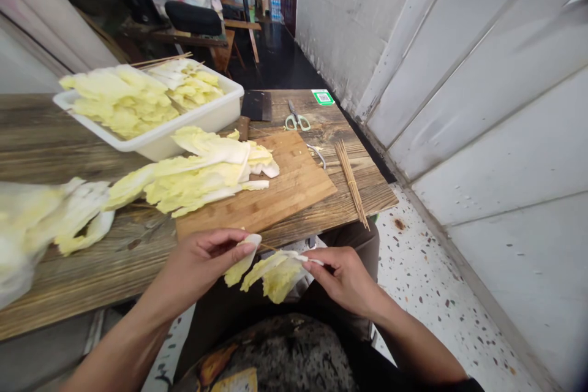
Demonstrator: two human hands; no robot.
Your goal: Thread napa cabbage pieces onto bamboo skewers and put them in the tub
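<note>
Tub (pixel 202 119): heaped with pale cabbage, on the table (pixel 27 128), upper left.
Loose leaves (pixel 197 177): lying left to right, partly on the chopping board (pixel 298 184); nearer to the left hand (pixel 206 259) than to the right hand (pixel 342 272).
Left hand: pinching the small leaf (pixel 242 264) between thumb and fingers, in front of the table's near edge; apart from the right hand.
Stick (pixel 269 247): between the two hands, bridging the gap from the small leaf to the hanging leaf (pixel 278 275); long axis left to right, dipping slightly toward the right hand; not visible at either tip.
Hanging leaf: right of the small leaf, drooping below the stick, with a white rib reaching to the right fingers; clearly nearer to the right hand.
Right hand: clamped on that white rib; also gripping the stick or not, cannot tell.
Bundle of sticks (pixel 353 187): beyond the right hand, pointing away from the body; nearer to that side.
</note>
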